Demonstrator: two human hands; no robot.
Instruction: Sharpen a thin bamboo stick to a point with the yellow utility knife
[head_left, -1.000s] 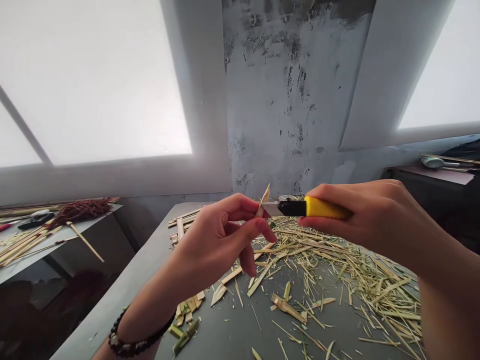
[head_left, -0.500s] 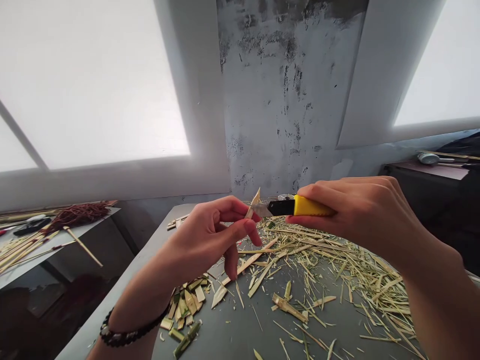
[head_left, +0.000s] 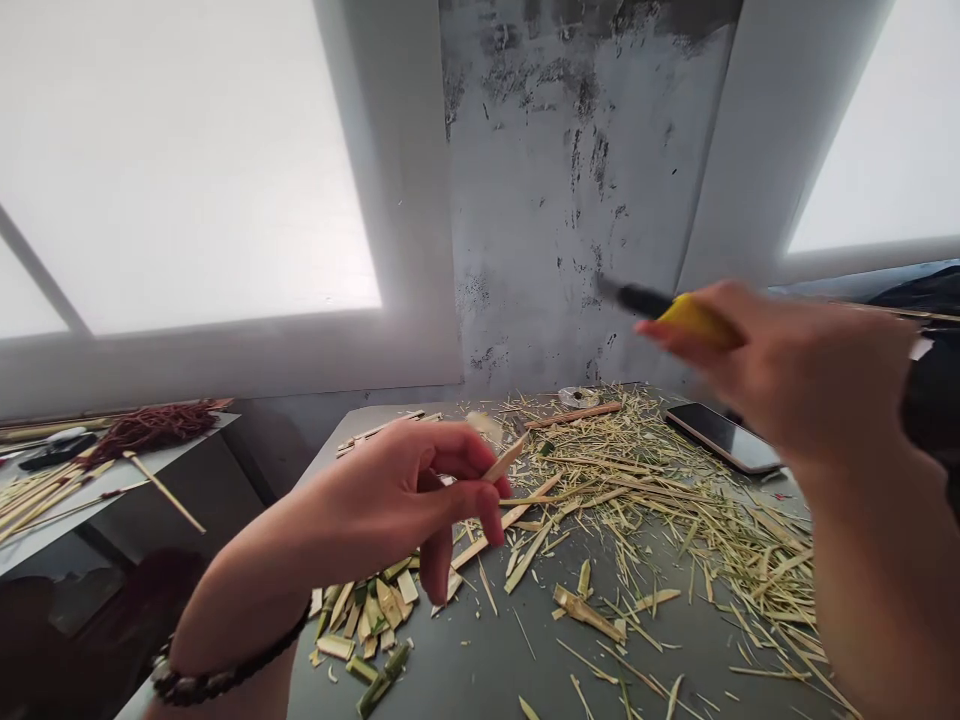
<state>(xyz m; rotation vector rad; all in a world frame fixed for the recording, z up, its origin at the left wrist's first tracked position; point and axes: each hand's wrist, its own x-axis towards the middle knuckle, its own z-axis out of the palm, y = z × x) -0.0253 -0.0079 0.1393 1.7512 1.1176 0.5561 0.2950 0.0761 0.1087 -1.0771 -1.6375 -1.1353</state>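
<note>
My left hand pinches a pointed bamboo piece between thumb and fingers above the table; its tip points up and to the right. Raised at the right, my right hand is wrapped round a yellow utility knife. The knife's black front and blade point left, apart from the bamboo, and are smeared by motion. Below my left hand lies a heap of short cut bamboo pieces. Long bamboo slivers and a knobby bamboo piece lie on the grey table.
Thin bamboo shavings spread over the right and back of the table. A phone lies at the back right, and a roll of clear tape near the wall. On a side table at left are reddish-brown strands and thin sticks.
My right hand has lifted the utility knife up and right, away from the bamboo piece. My left hand has lowered slightly, and the bamboo piece leans further right. The phone has come into view.
</note>
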